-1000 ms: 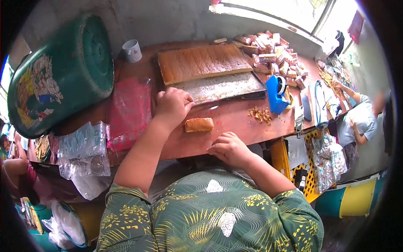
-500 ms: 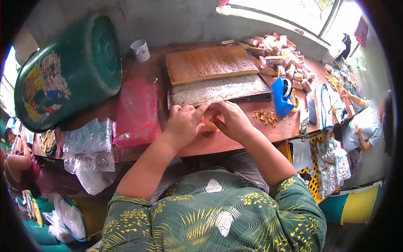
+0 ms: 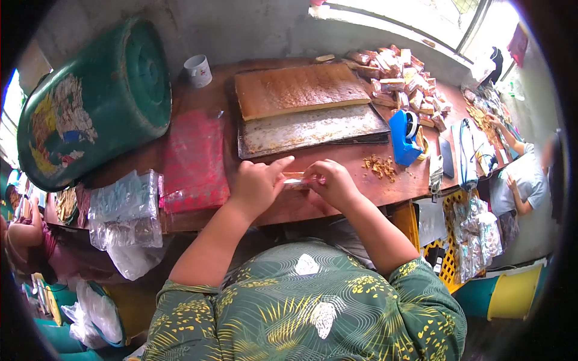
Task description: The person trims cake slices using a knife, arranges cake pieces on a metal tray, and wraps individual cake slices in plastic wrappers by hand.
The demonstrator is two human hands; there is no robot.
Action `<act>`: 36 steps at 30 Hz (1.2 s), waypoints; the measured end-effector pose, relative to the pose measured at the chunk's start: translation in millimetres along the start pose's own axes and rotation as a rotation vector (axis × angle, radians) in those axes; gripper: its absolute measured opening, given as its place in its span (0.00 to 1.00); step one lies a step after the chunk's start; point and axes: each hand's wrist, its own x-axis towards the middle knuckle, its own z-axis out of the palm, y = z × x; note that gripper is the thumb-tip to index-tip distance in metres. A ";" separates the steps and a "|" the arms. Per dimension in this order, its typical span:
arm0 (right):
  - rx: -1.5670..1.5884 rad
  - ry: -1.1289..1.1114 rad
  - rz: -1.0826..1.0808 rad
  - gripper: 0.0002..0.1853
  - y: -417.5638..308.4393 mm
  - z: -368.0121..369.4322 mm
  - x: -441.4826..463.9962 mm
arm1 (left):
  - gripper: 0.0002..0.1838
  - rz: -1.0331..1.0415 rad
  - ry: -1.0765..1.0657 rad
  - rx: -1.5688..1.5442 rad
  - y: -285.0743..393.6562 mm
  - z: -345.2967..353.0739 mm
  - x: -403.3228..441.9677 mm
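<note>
Between my hands, near the table's front edge, is a small wrapped cake slice (image 3: pixel 294 179) in clear, shiny wrap. My left hand (image 3: pixel 259 182) grips its left end low down, with the index finger stretched out above it. My right hand (image 3: pixel 332 183) is closed around the right end, pinching the wrap. Fingers cover both ends of the slice. Just beyond my hands, a brown slab of cake (image 3: pixel 301 90) lies on a paper-lined tray (image 3: pixel 313 129). Brown crumbs (image 3: pixel 379 167) are heaped to the right of my right hand.
A blue tape dispenser (image 3: pixel 404 141) stands right, before a pile of wrapped slices (image 3: pixel 400 78). Left are a pink plastic sheet (image 3: pixel 194 153), clear bags (image 3: pixel 126 207), a white mug (image 3: pixel 198 71) and a large green barrel (image 3: pixel 90 108). A co-worker (image 3: pixel 521 180) is at far right.
My hands have moved apart and slightly down, so the wrapped slice now shows between them. My left index finger has straightened. The right fingers have closed on the slice's end.
</note>
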 end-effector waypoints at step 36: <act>-0.431 -0.118 0.034 0.08 6.3 -21.8 -35.7 | 0.09 -0.179 -0.148 0.007 3.7 -3.6 -28.1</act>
